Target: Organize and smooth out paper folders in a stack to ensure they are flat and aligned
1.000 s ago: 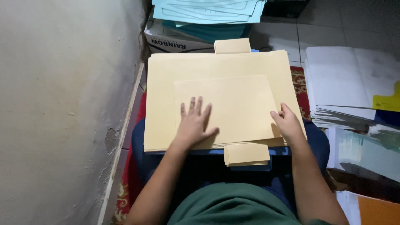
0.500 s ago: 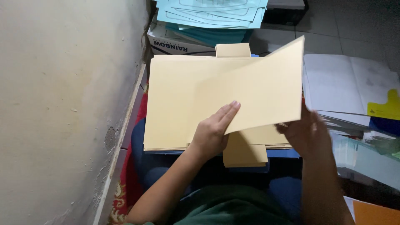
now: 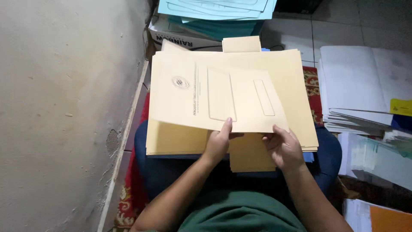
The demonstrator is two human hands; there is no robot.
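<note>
Your left hand and right hand pinch the near edge of a cream envelope, held just above the envelope stack beyond your hands. Its long axis runs left to right, slightly tilted, printed face up. Your fingers underneath are hidden.

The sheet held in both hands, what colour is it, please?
Pale manila yellow sheet, clearest in the head view.
</note>
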